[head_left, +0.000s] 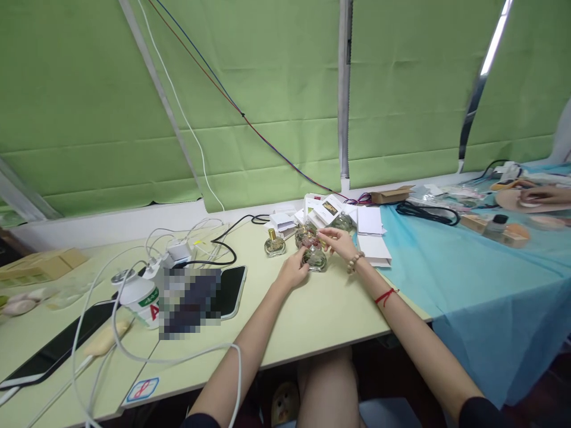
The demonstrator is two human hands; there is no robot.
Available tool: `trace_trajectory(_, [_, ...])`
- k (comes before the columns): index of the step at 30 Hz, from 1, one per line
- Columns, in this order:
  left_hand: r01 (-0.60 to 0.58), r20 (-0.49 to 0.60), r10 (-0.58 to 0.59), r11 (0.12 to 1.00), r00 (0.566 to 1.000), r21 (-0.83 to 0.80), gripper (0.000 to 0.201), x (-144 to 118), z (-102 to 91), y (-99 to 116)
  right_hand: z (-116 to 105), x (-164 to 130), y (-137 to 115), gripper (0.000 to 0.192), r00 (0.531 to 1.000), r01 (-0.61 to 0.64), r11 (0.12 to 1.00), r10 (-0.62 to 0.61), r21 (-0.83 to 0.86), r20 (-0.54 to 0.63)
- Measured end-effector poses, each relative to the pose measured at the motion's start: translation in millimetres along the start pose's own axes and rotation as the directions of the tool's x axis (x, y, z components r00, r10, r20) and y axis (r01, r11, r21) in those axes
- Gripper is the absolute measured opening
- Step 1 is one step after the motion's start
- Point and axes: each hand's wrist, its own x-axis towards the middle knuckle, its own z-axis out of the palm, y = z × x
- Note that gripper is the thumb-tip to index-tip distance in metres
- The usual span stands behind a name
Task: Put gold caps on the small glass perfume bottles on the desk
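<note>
A clear glass perfume bottle (316,261) stands on the pale yellow table in front of me. My left hand (293,270) is closed on its left side, thumb and fingers against the glass. Just above it, my right hand (339,242) pinches thumb and fingertips together by the bottle's top; what is between them is too small to make out. Left of the hands stands another perfume bottle (274,244) with a gold cap. Behind the held bottle is a further glass bottle (304,233), partly covered by my fingers, and one more bottle (343,222) stands near the boxes.
White boxes (373,249) and cards lie behind and right of my hands. To the left are a phone (231,291), a white bottle (140,297), chargers (179,249) and looping white cables. A blue cloth (468,267) covers the right side, where another person's hand (546,195) shows.
</note>
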Motion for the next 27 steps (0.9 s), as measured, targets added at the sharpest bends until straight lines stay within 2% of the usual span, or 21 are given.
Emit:
trace_trajectory(2, [-0.007, 0.001, 0.007, 1.0, 1.0, -0.008, 0.046, 0.0, 0.3, -0.4, 2.2, -1.7, -4.4, 0.041, 0.998, 0.03, 0.995, -0.036, 0.098, 0.059])
trace_trajectory(5, [-0.017, -0.001, 0.017, 1.0, 1.0, -0.012, 0.045, 0.2, 0.6, -0.6, 2.8, -3.9, -5.0, 0.043, 0.99, 0.057, 0.989, -0.074, 0.135, 0.121])
trace_trajectory(11, [0.002, 0.003, -0.002, 1.0, 1.0, 0.0, 0.048, -0.1, 0.1, 1.4, 0.8, -8.4, -4.6, 0.044, 0.968, 0.071, 0.995, -0.087, 0.073, 0.237])
trace_trajectory(17, [0.014, 0.002, -0.014, 1.0, 1.0, 0.002, 0.045, -0.9, -0.6, 3.1, 4.4, -9.6, -5.0, 0.043, 0.967, 0.094, 0.994, -0.104, 0.054, 0.231])
trace_trajectory(22, [0.012, -0.003, -0.012, 1.0, 1.0, 0.0, 0.048, -0.5, 0.6, 1.9, 7.0, -8.9, -3.2, 0.044, 0.987, 0.067, 0.998, -0.068, 0.016, 0.148])
trace_trajectory(24, [0.008, -0.003, -0.008, 1.0, 1.0, -0.003, 0.048, -0.4, 0.8, 1.5, 6.3, -8.9, -3.9, 0.05, 0.983, 0.058, 0.997, -0.064, 0.044, 0.171])
trace_trajectory(27, [-0.003, -0.001, 0.003, 1.0, 1.0, -0.01, 0.048, -0.4, 0.9, 1.0, 4.7, -8.9, -5.2, 0.066, 0.96, 0.023, 0.987, -0.065, 0.157, 0.271])
